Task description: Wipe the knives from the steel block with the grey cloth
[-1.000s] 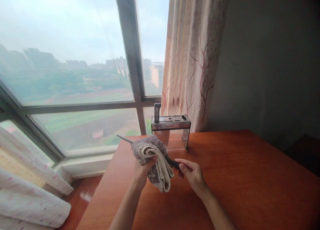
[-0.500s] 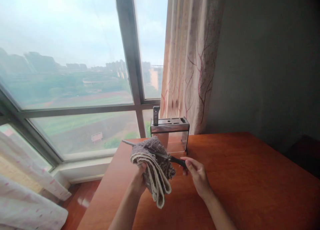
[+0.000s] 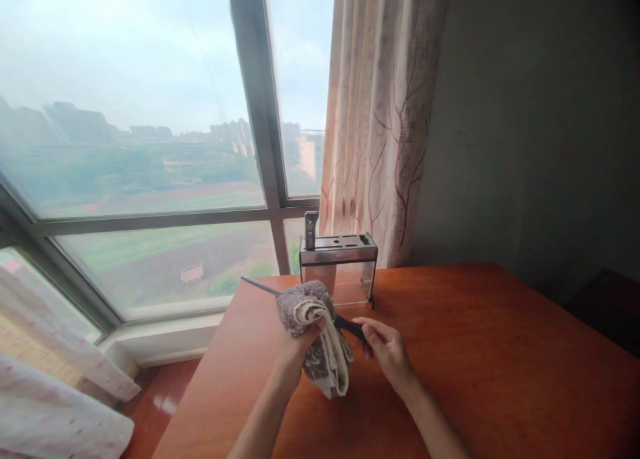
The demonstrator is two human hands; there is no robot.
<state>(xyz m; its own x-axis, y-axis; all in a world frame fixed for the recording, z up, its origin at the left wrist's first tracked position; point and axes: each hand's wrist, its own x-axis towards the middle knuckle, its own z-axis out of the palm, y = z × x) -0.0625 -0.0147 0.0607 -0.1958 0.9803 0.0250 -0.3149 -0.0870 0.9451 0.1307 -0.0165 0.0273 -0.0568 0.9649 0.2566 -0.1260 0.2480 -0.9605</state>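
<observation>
Brown counter (image 3: pixel 475 359) below. Metal-topped holder (image 3: pixel 340 252) near its far edge. Black-handled tool (image 3: pixel 351 326) aloft, thin tip showing past folded cloth (image 3: pixel 334 356). Left hand (image 3: pixel 294 354): grip closed on cloth. Right hand (image 3: pixel 389 350): grip closed on tool's handle. Judged midway: cloth already around shaft; neither set down yet. Smallest: dark handle (image 3: pixel 311 231) upright in holder.

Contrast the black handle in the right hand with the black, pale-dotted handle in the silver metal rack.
The held handle slants in the right hand; the racked handle stands upright. The held handle meets the folded grey cloth; the racked handle doesn't. Both are black.
</observation>
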